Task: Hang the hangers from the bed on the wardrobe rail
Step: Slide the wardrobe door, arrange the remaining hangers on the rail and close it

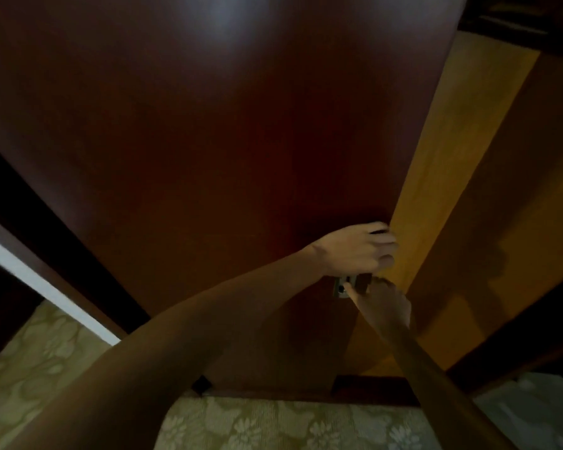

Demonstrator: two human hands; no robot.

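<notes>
Two hands, left hand (359,250), right hand (384,302), on one wardrobe door (208,141) edge

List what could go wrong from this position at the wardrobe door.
1. The left hand wraps the free edge of the dark wardrobe door, next to the lighter panel; fingers could get pinched if the door swings shut.
2. The right hand is at the small metal fitting; it is blurred and its grip looks slight, so it may slip.
3. No hangers are visible, and both hands are occupied.
</notes>
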